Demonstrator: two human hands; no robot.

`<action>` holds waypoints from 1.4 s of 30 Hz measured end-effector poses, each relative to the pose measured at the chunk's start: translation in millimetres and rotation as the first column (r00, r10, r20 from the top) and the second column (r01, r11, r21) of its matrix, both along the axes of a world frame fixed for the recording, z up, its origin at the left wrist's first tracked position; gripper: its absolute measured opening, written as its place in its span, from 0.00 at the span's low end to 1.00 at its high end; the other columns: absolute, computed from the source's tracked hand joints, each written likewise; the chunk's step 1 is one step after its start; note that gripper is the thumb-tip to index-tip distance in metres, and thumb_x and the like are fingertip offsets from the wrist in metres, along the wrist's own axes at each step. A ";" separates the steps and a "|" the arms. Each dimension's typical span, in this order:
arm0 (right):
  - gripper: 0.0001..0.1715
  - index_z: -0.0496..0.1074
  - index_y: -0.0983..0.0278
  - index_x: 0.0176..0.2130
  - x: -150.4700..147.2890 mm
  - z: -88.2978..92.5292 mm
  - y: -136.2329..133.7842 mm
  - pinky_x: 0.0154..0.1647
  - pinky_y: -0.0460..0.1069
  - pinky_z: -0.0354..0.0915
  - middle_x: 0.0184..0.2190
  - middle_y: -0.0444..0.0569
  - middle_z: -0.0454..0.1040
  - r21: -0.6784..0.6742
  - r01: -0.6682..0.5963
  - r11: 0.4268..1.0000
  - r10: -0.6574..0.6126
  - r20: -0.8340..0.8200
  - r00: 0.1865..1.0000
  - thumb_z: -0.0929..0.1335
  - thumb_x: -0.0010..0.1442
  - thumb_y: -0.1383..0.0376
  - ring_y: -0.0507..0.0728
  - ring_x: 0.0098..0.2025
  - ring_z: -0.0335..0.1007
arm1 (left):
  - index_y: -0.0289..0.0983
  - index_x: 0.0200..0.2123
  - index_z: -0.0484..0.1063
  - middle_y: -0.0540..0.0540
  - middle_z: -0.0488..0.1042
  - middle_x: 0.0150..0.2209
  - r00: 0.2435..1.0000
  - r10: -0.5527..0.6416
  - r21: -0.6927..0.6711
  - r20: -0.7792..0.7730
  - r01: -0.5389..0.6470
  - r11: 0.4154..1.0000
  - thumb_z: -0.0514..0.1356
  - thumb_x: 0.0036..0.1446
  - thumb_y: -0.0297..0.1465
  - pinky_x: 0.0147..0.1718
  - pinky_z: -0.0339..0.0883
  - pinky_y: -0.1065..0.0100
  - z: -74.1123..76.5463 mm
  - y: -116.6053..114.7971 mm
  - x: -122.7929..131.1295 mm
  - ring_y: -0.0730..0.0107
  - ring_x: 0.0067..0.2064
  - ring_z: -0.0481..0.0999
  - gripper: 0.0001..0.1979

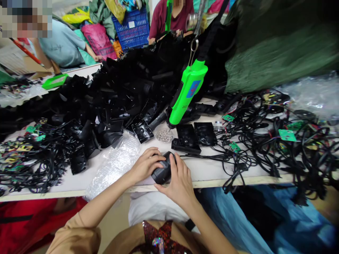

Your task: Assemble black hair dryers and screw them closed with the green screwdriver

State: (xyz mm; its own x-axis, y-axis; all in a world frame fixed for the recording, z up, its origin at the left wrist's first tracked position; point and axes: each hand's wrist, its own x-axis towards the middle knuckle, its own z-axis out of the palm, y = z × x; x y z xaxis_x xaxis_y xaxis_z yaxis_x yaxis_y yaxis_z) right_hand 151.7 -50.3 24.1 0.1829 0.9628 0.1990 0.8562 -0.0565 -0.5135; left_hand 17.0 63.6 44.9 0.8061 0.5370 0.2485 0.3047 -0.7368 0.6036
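Near the table's front edge, a black plastic housing (162,172) with a cable running off to the right is gripped from both sides. My left hand (148,165) has its fingers bent over the upper left of the housing. On the right side, my right hand (178,176) closes round it with thumb below and fingers on top. Just beyond lies a small heap of silver screws (164,135). A bright green electric screwdriver (188,92) hangs tilted above the screws, its tip close to them. Open black casing halves (186,135) lie right of the screws.
A large heap of black plastic parts (119,84) fills the back. Tangled cables with green circuit boards (287,135) lie right, with more cables (34,165) left. Bubble wrap (113,165) overhangs the front edge. Two people sit across the table, near a blue crate (132,28).
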 end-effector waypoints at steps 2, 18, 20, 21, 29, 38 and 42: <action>0.58 0.45 0.72 0.62 0.5 1.7 1.3 0.53 0.61 0.56 0.61 0.64 0.50 -0.005 -0.004 1.000 0.004 -0.009 1.000 0.70 0.43 0.50 0.70 0.57 0.52 | 0.39 0.43 0.71 0.44 0.70 0.41 1.000 0.001 0.011 0.016 -0.001 1.000 0.57 0.58 0.34 0.51 0.62 0.60 -1.1 4.5 2.8 0.63 0.50 0.67 0.11; 0.60 0.44 0.70 0.62 12.9 5.5 6.5 0.56 0.62 0.54 0.63 0.62 0.48 -0.072 -0.027 0.997 0.020 -0.097 0.995 0.72 0.39 0.53 0.69 0.60 0.49 | 0.38 0.42 0.73 0.44 0.70 0.38 1.000 0.014 0.041 0.022 -0.015 0.999 0.57 0.58 0.34 0.46 0.64 0.64 0.0 8.7 13.3 0.67 0.44 0.69 0.11; 0.61 0.44 0.70 0.62 13.3 4.4 5.7 0.56 0.62 0.55 0.63 0.62 0.48 -0.073 -0.026 0.997 0.019 -0.097 0.995 0.72 0.39 0.53 0.69 0.60 0.50 | 0.39 0.42 0.73 0.44 0.70 0.39 1.000 -0.007 0.052 0.012 0.007 0.999 0.57 0.58 0.35 0.46 0.65 0.64 1.5 8.2 13.0 0.66 0.45 0.69 0.11; 0.61 0.43 0.70 0.62 13.4 3.8 5.3 0.56 0.62 0.55 0.63 0.62 0.48 -0.071 -0.029 0.997 0.022 -0.095 0.995 0.72 0.39 0.53 0.69 0.60 0.50 | 0.39 0.42 0.73 0.44 0.70 0.39 1.000 -0.020 0.055 0.001 0.020 0.998 0.57 0.58 0.35 0.47 0.65 0.63 2.5 7.9 12.5 0.66 0.46 0.69 0.11; 0.63 0.42 0.70 0.63 10.2 1.1 1.2 0.57 0.61 0.55 0.63 0.61 0.47 -0.050 -0.029 0.998 0.025 -0.071 0.997 0.73 0.38 0.53 0.69 0.61 0.49 | 0.38 0.47 0.70 0.44 0.71 0.46 0.982 -0.119 0.045 -0.147 0.126 0.991 0.55 0.60 0.35 0.54 0.61 0.60 13.8 4.5 7.6 0.63 0.54 0.64 0.14; 0.67 0.38 0.66 0.64 14.8 0.5 -3.7 0.55 0.60 0.58 0.64 0.61 0.44 -0.045 -0.038 0.998 0.038 -0.009 0.999 0.73 0.40 0.47 0.68 0.61 0.50 | 0.41 0.54 0.61 0.43 0.66 0.55 0.971 -0.112 0.011 -0.210 0.117 0.993 0.54 0.60 0.38 0.61 0.46 0.50 16.8 0.8 5.3 0.60 0.61 0.58 0.20; 0.67 0.38 0.66 0.64 15.6 -1.2 -8.5 0.54 0.60 0.60 0.64 0.62 0.45 -0.034 -0.054 0.998 0.054 0.013 0.998 0.73 0.39 0.45 0.68 0.61 0.51 | 0.41 0.56 0.58 0.41 0.65 0.56 0.978 -0.114 0.005 -0.175 0.117 0.993 0.56 0.58 0.40 0.61 0.45 0.48 17.3 -0.8 1.6 0.59 0.62 0.56 0.24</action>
